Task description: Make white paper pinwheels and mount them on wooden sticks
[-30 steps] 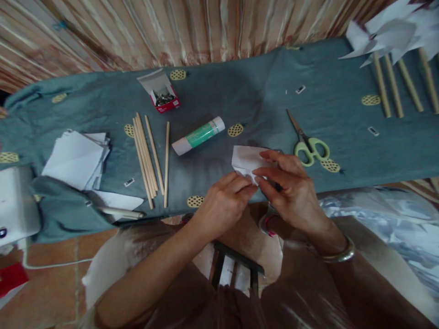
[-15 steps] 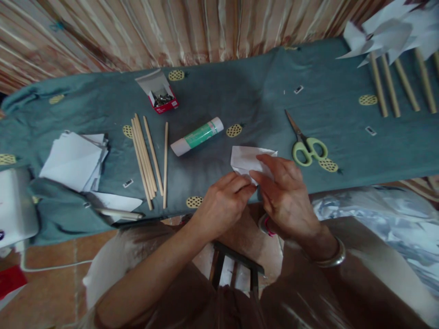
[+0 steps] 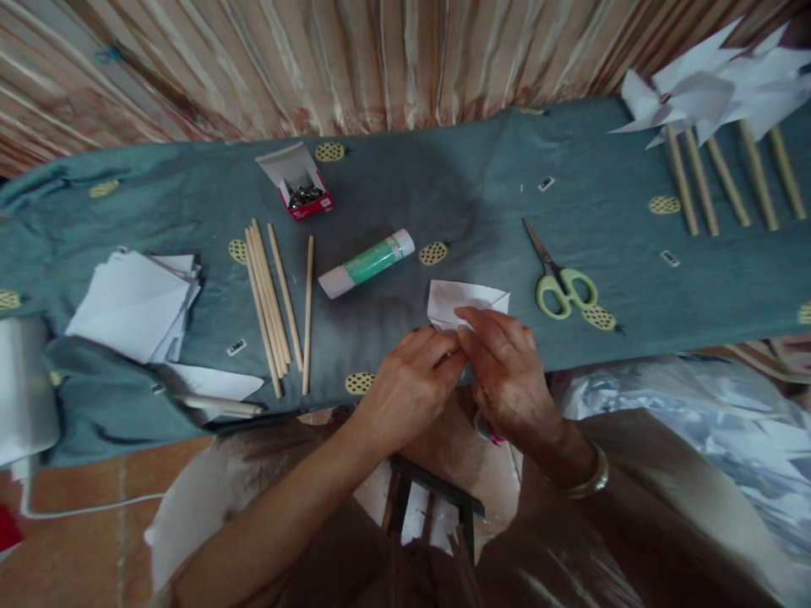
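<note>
Left fingers [image 3: 449, 342] pinched on folded paper [image 3: 465, 297]; right fingers [image 3: 465, 325] bunched together, touching same paper

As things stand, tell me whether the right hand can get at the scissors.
Probably yes: the scissors lie just beyond the right hand with nothing over them, though its fingers are on the folded paper.

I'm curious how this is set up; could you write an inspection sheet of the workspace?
Surface: teal patterned cloth, rumpled at left.
Job's things: folded white paper, white paper stack, pale wooden sticks, white-green tube, green-handled scissors, open red box of metal pieces, white paper pinwheels.
Clutter: small black-and-white rectangles.
Hands: left hand and right hand, bare, hold the folded paper.
Cables: white cable, lower left.
Surroundings: pleated curtain, tiled floor.
</note>
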`<state>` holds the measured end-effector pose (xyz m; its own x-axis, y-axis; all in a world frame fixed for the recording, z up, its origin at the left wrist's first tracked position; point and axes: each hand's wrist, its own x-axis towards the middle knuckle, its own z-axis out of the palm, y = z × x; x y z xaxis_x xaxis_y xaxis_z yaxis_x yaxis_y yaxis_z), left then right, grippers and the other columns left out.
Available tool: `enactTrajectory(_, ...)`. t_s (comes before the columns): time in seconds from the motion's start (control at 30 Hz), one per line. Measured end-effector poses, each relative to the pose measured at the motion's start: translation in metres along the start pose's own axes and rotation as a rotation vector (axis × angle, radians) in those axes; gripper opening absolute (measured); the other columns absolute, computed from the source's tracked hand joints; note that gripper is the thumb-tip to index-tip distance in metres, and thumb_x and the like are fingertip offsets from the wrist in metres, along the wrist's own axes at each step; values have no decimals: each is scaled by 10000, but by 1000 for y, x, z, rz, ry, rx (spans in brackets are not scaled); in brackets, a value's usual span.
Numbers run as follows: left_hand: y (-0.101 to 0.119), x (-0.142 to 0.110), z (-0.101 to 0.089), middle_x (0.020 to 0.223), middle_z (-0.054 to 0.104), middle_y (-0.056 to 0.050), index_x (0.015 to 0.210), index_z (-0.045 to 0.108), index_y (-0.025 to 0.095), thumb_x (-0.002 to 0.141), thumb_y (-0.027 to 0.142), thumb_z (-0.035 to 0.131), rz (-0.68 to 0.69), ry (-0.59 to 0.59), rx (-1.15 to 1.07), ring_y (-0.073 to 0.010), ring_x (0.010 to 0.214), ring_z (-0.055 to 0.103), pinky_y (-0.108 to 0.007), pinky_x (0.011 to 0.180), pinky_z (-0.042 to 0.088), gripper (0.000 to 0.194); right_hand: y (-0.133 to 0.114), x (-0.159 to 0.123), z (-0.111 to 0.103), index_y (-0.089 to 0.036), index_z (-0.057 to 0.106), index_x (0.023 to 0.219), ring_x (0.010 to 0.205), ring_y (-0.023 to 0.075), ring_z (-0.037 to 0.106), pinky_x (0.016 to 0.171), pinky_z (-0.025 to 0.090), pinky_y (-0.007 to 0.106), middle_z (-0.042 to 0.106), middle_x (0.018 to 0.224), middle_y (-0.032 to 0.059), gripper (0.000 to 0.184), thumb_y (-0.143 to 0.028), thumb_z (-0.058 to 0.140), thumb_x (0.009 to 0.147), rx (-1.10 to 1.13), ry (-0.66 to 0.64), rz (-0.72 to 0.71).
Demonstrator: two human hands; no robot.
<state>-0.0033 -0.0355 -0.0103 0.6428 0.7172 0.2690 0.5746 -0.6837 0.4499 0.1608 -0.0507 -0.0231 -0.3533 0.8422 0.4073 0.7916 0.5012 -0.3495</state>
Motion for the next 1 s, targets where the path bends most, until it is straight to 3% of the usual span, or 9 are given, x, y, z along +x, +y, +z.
enactTrajectory(0.13,2,1,0,931,657,-80,982,649,119,950,168,490,6,-24,46,-193,873,591,-333,766,517,170,5,-1,-8,-191,643,1136,1120,297,572,891,492,486,642,1240,138,311,-112,450,905,33,-23,62)
enactTrajectory(0.27,2,1,-1,945,660,-87,971,651,119,945,166,502,21,-34,83,-197,884,592,-336,763,504,158,16,5,-16,-188,632,1171,1144,278,585,981,482,500,649,1221,133,350,-102,432,898,62,36,113)
enactTrajectory(0.57,-12,1,-7,1009,694,-84,1000,663,123,939,167,521,12,55,133,-195,887,581,-334,756,472,161,33,20,-20,-151,591,1256,1235,297,569,1035,466,517,631,1282,164,352,-216,439,945,14,-23,257)
enactTrajectory(0.8,-26,7,-18,1001,705,-89,980,690,144,921,131,505,-66,64,206,-230,908,580,-380,761,460,194,30,18,-25,-207,640,1150,1061,275,671,933,537,466,720,1111,113,277,-269,460,949,10,14,291)
enactTrajectory(1.0,-14,10,-14,1020,701,-72,994,670,159,942,224,522,-52,90,139,-223,966,577,-392,832,441,170,24,16,-27,-222,661,1088,1002,263,689,892,555,428,735,1054,92,242,-248,470,943,18,5,296)
